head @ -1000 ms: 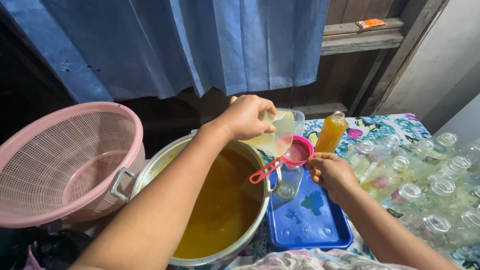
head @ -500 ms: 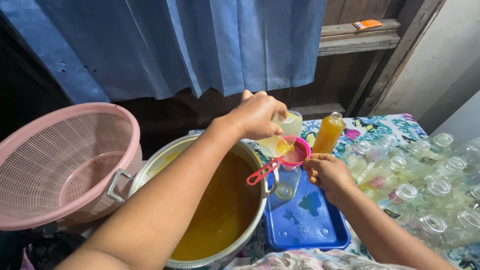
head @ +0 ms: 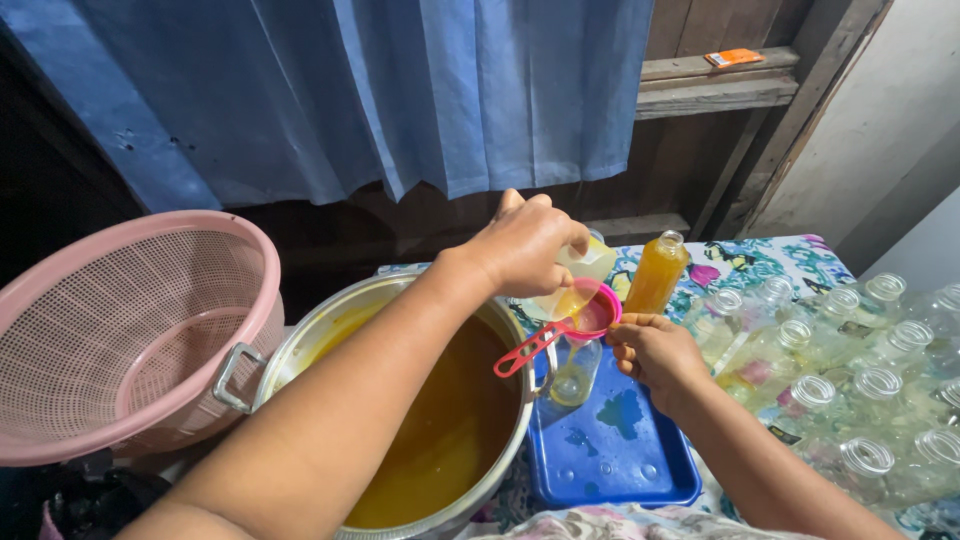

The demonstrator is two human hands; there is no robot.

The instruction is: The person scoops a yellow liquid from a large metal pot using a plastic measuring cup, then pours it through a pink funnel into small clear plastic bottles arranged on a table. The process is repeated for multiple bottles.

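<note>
While the left hand (head: 525, 245) tips a gripped jug (head: 585, 265) into the pink funnel (head: 592, 308), the right hand (head: 655, 350) clasps the bottle (head: 575, 370) on the blue tray (head: 620, 450). Pour too fast and juice likely overflows.

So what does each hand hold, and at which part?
The left hand grips a clear plastic jug at its upper side, tilted over the pink funnel. The right hand steadies the clear bottle near its top.
</note>
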